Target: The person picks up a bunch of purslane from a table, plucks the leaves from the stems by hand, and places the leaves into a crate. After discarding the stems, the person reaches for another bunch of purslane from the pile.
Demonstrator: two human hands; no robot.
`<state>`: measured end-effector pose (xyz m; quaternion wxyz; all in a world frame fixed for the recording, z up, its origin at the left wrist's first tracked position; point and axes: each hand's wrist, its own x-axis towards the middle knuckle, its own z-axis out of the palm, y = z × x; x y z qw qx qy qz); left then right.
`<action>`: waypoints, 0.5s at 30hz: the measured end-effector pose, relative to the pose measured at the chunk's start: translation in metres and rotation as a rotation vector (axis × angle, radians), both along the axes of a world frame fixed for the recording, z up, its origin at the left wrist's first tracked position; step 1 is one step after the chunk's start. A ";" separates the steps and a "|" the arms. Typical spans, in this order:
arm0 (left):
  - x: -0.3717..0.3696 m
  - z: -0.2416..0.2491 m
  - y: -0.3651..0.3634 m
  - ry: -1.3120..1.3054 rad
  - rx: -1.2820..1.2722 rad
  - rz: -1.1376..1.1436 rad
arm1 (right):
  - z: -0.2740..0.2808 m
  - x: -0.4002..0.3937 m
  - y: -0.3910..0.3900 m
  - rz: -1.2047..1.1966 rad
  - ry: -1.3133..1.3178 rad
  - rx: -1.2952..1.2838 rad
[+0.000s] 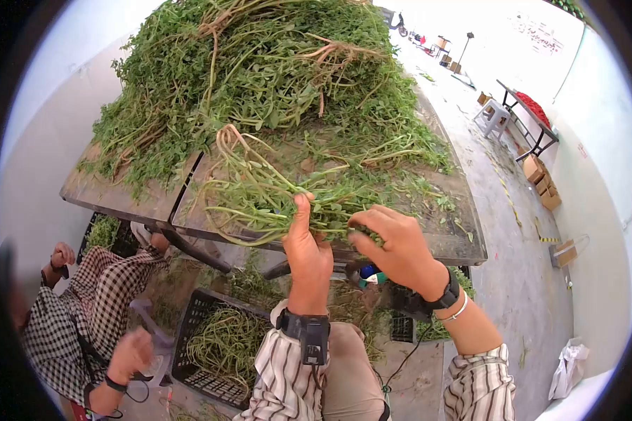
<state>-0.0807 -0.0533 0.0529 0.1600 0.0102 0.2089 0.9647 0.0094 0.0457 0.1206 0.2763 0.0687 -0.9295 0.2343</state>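
A loose bunch of leafy green stems [256, 200] is held above the front edge of the wooden table [435, 242]. My left hand [309, 256] is closed round the bunch, its thumb pointing up over the stems. At the right end of the same bunch, my right hand [393, 242] has its fingers curled in at the leaves; what lies between its fingertips is too small to make out. Behind both hands rises a large heap of green plants [260, 77] with some brown stems.
Below the table, a black crate [182, 344] holds green stems. A co-worker in checked clothes [112, 281] sits at the left, hands near the crate. Farther right stand a grey stool [495, 118], cardboard boxes [543, 184] and a white bag [569, 368].
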 end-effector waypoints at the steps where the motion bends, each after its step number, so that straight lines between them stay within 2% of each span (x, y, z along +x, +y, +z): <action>1: 0.001 0.002 -0.001 0.014 0.020 -0.028 | -0.003 -0.001 -0.001 0.002 0.000 -0.001; 4: 0.004 0.007 -0.002 0.022 0.029 -0.058 | -0.008 -0.004 -0.005 -0.063 -0.038 0.103; 7: 0.005 0.006 0.000 0.017 0.007 -0.051 | -0.009 -0.008 -0.007 -0.085 -0.040 0.089; 10: 0.004 -0.001 0.002 0.023 -0.032 -0.045 | -0.011 -0.015 -0.001 -0.079 0.062 -0.029; 12: 0.003 0.000 0.000 0.026 -0.058 -0.044 | -0.009 -0.016 0.005 -0.156 0.037 -0.334; 13: 0.003 0.005 -0.004 -0.007 -0.075 -0.015 | -0.005 -0.015 0.011 -0.158 0.037 -0.334; 15: -0.001 0.008 -0.007 -0.045 -0.092 0.016 | 0.004 -0.007 0.024 -0.226 0.010 -0.604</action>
